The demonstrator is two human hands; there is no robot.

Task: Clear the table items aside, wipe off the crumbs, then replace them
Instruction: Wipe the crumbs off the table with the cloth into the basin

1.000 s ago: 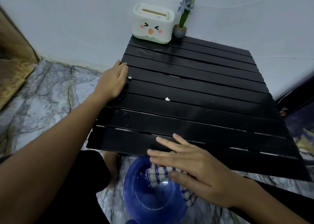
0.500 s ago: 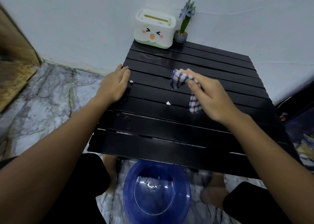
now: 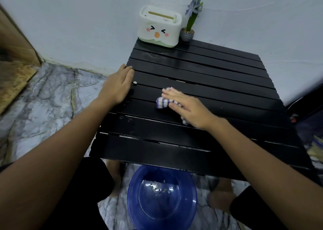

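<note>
A black slatted table [image 3: 218, 76] fills the middle of the view. My right hand [image 3: 188, 107] presses a blue-and-white checked cloth [image 3: 162, 103] flat onto its centre slats, fingers spread over the cloth. My left hand [image 3: 118, 85] lies flat on the table's left edge, holding nothing. A white crumb [image 3: 134, 83] sits just right of my left fingertips. At the far left corner stand a white tissue box with a cartoon face [image 3: 159, 27] and a small potted purple flower [image 3: 189, 22].
A blue plastic basin [image 3: 161, 196] with several crumbs in it sits on the marble floor below the table's near edge, between my legs. A white wall runs behind the table. Wooden boards [image 3: 12, 58] lean at the far left.
My right hand lifted the cloth out of the basin, carried it over the table and has come down onto the middle slats, covering where a crumb lay. My left hand stayed put.
</note>
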